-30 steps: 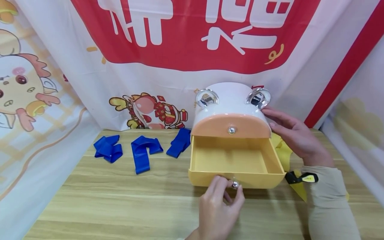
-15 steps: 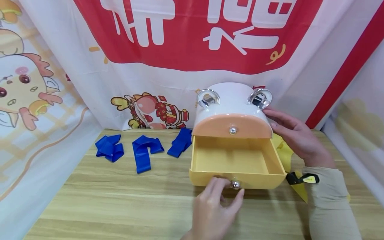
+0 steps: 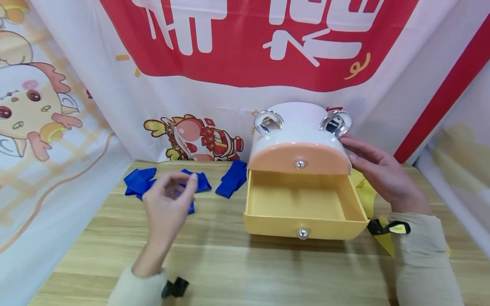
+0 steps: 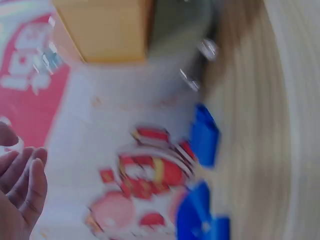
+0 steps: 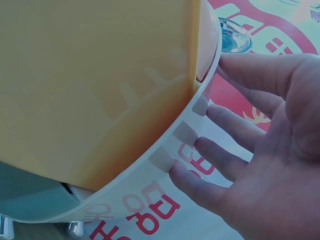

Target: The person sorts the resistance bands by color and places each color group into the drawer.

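Observation:
A white desktop drawer box with two silver ring ears stands at the back. Its lower yellow drawer is pulled out and holds nothing; the orange upper drawer is closed. My right hand rests straight fingertips against the box's right side, as the right wrist view also shows. Away to the left, my left hand hovers with loosely bent fingers and nothing in them. It overlaps the middle blue ribbon in the head view. Other blue ribbons lie to either side of that one.
Yellow cloth-like pieces lie right of the box, partly hidden behind my right arm. A printed white and red curtain closes off the back, and more cloth hangs at both sides. Everything stands on a wood-grain table.
My left hand has let go of the yellow drawer's knob and moved left to the blue ribbons. The drawer stays pulled out, and my right hand keeps its place on the box.

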Demonstrator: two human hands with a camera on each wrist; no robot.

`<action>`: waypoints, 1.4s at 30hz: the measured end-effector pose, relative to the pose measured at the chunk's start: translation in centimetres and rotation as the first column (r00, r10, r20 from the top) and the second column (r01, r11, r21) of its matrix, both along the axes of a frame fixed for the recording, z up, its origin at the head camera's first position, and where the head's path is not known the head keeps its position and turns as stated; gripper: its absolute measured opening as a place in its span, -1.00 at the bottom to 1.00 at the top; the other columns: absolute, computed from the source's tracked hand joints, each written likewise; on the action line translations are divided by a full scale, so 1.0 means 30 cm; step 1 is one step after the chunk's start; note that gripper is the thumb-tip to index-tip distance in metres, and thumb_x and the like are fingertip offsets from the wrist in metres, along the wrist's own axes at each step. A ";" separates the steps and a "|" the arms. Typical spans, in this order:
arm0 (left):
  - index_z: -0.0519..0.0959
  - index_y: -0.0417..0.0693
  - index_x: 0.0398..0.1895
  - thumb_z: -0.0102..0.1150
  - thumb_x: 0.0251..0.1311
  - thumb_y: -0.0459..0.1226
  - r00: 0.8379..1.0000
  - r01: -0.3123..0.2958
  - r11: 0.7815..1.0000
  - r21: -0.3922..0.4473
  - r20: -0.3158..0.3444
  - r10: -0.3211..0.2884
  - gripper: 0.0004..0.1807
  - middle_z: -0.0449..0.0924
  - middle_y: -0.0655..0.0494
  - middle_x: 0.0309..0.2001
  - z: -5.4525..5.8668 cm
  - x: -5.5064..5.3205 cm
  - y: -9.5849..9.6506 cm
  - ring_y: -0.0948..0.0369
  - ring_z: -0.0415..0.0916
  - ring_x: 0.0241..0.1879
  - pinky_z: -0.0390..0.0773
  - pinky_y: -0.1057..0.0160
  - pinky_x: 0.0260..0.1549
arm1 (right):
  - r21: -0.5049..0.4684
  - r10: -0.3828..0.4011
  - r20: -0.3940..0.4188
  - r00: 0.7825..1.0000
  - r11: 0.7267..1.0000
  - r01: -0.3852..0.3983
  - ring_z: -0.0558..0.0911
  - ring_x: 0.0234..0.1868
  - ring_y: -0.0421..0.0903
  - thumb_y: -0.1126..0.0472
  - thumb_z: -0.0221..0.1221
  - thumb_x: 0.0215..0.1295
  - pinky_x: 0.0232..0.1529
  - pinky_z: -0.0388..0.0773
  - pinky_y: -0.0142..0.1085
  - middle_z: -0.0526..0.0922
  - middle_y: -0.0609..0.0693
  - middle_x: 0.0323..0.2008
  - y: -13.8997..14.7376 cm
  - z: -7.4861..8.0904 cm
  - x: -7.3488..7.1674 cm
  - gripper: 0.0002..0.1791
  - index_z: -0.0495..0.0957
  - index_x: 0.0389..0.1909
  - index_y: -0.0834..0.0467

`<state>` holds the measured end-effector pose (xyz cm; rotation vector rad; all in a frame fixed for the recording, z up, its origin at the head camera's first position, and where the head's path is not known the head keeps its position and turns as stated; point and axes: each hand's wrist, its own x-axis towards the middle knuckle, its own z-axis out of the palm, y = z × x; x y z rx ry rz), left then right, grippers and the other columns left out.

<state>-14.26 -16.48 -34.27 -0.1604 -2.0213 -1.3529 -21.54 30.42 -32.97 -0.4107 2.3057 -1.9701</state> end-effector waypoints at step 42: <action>-0.10 -0.47 0.68 0.18 0.54 -0.03 0.477 -0.163 0.980 -0.114 0.861 0.180 0.00 -0.09 -0.48 0.69 -0.253 -0.346 -0.708 -0.35 0.01 0.67 0.22 -0.24 0.62 | -0.087 0.031 -0.018 0.999 0.996 -0.032 0.34 0.51 -0.30 0.31 0.04 0.67 0.17 0.67 -0.49 0.31 -0.22 0.63 0.012 -0.039 -0.017 -0.40 0.31 0.65 -0.01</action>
